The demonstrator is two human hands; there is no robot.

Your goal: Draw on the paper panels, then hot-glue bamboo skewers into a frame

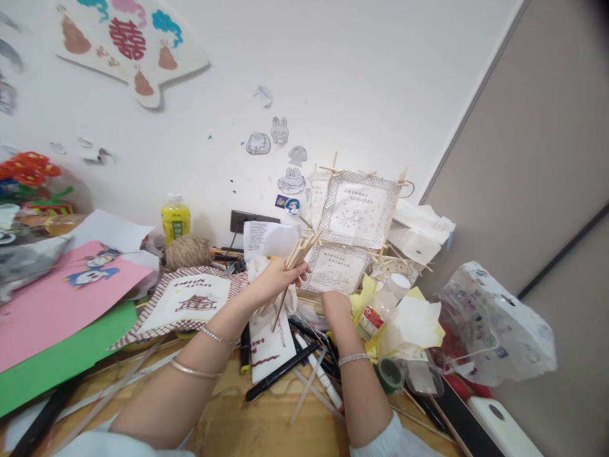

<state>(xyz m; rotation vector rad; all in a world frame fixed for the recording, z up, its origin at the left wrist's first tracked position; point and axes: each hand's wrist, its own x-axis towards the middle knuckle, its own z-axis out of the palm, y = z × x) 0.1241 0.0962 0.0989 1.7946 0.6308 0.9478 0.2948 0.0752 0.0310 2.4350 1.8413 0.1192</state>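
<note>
A bundle of thin wooden sticks (297, 254) is gripped in my left hand (280, 278), fanning up and to the right, with one darker stick pointing down. My right hand (337, 306) reaches in low beside more wooden sticks (311, 301); its fingers are turned away and hidden. Just behind both hands stands a stick frame with two paper panels, the upper panel (358, 209) and the lower panel (339, 270), both bearing line drawings and writing. Below the hands lie a white card (269, 349) with dark red marks and several pens, among them a black marker (281, 371).
To the left are a drawn panel (193, 301), a ball of twine (188, 252), a yellow-labelled bottle (176, 219), pink paper (102, 279) and green paper (80, 358). On the right are a clear bottle (383, 308), green tape (390, 374), a plastic bag (499, 324) and a white phone-like object (502, 425).
</note>
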